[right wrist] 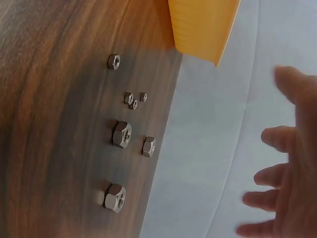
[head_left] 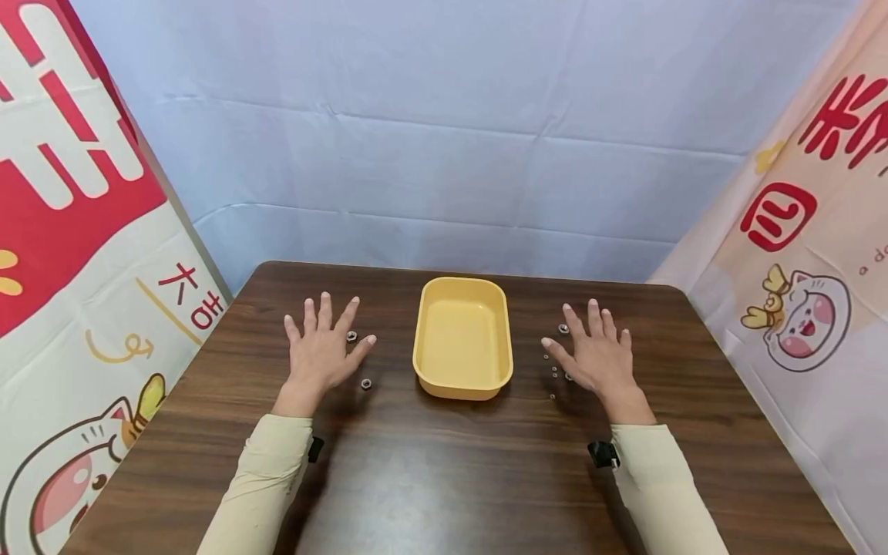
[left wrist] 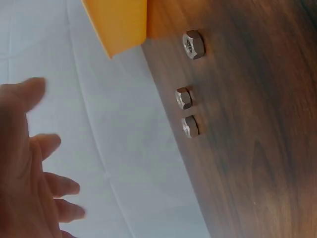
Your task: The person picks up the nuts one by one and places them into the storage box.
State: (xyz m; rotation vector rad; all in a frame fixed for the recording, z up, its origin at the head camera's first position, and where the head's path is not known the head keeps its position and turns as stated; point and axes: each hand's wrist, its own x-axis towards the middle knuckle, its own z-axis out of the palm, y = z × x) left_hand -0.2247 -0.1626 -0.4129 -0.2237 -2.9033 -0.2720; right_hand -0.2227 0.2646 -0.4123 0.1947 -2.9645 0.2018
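Note:
My left hand (head_left: pixel 319 356) is held over the table's left side, fingers spread and nothing in it. Near its thumb lie a hex nut (head_left: pixel 366 384) and another nut (head_left: pixel 351 336); the left wrist view shows three, the largest nut (left wrist: pixel 193 44) nearest the yellow tray. On the other side my right hand (head_left: pixel 598 358) hovers with spread fingers, also holding nothing. Below it are several steel nuts of mixed sizes: a large nut (right wrist: pixel 122 134), another large nut (right wrist: pixel 115 198), a medium nut (right wrist: pixel 148 147) and several small ones, including a small nut (right wrist: pixel 114 62).
Between the hands stands a yellow rectangular tray (head_left: pixel 462 391) with rounded corners, its inside bare. The dark wood table (head_left: pixel 444 478) ends at a pale blue cloth (head_left: pixel 430 154) behind it. Printed curtains hang at left and right.

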